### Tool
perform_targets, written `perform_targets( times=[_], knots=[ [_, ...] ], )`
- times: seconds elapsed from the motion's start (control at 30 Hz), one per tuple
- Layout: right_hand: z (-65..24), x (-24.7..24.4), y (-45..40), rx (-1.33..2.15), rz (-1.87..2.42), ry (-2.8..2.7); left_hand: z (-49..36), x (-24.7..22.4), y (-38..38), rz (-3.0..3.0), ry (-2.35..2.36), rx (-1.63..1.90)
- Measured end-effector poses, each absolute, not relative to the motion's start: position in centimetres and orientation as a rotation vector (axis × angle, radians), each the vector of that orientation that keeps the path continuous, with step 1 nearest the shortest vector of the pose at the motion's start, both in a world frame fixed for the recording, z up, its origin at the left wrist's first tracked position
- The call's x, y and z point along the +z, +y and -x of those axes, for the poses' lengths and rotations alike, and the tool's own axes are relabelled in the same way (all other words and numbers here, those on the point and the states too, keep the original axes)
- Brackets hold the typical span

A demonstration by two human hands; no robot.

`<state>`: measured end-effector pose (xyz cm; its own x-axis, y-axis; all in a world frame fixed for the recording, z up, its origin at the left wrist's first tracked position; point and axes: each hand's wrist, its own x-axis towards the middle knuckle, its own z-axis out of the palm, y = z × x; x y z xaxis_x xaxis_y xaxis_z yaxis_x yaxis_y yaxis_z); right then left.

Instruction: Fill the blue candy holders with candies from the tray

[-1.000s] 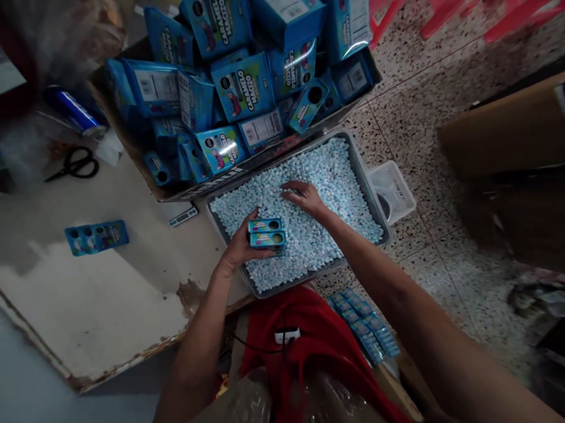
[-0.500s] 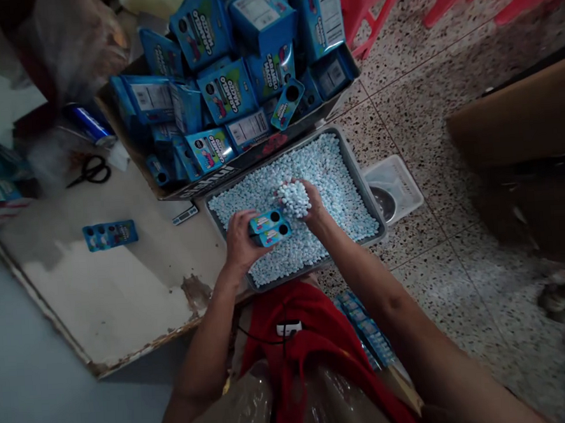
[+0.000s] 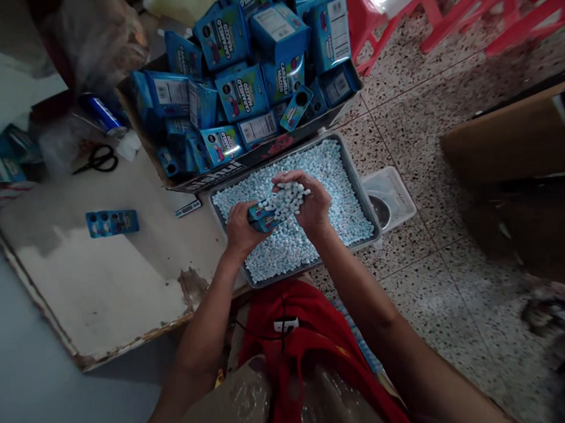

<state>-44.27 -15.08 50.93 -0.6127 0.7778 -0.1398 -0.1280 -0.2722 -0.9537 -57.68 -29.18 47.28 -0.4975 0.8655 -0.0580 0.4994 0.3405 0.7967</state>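
My left hand (image 3: 240,230) is closed around two small blue boxes (image 3: 262,220) standing side by side over the left part of a grey tray (image 3: 375,222). Small pale blue and white candies (image 3: 339,198) fill the tray. Just right of the boxes, my right hand (image 3: 314,203) cups a heap of the same candies (image 3: 289,198), tilted toward the box tops. Some candies lie over the box openings and hide them.
Behind the tray, a large carton (image 3: 148,140) is heaped with blue packages (image 3: 241,93). On the table (image 3: 124,278) lie scissors (image 3: 98,159), a blue box (image 3: 112,223) and a can (image 3: 102,114). A clear container (image 3: 396,195) with a metal bowl is right of the tray.
My right hand has tipped over, and its candies now spill onto the tops of the two boxes, covering the round holes. The view has shifted slightly.
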Motion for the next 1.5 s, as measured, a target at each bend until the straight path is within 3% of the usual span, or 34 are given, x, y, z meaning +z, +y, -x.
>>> perform_targets(
  times=[0.67, 0.77, 0.97, 1.2, 1.33, 1.5],
  knots=[
    [42.7, 52.3, -16.1, 1.805, 0.788, -1.606, 57.9, 44.9, -27.5, -1.255, 2.125, 1.058],
    [39.0, 50.2, -15.4, 1.663, 0.913, -1.674, 59.0, 44.9, -28.3, -1.252, 2.138, 1.077],
    [30.4, 43.2, -18.1, 1.019, 1.788, -1.632, 60.7, 44.2, -31.4, -1.289, 2.098, 1.084],
    [35.5, 38.3, -24.3, 0.847, 1.945, -1.465, 60.3, 43.0, -32.3, -1.434, 2.162, 1.04],
    [38.4, 37.4, -23.3, 0.934, 1.877, -1.188, 59.9, 43.0, -31.9, -1.402, 2.156, 0.981],
    [40.3, 37.6, -21.4, 1.396, 1.701, -0.675, 59.6, 43.3, -31.5, -1.366, 2.179, 0.859]
  ],
)
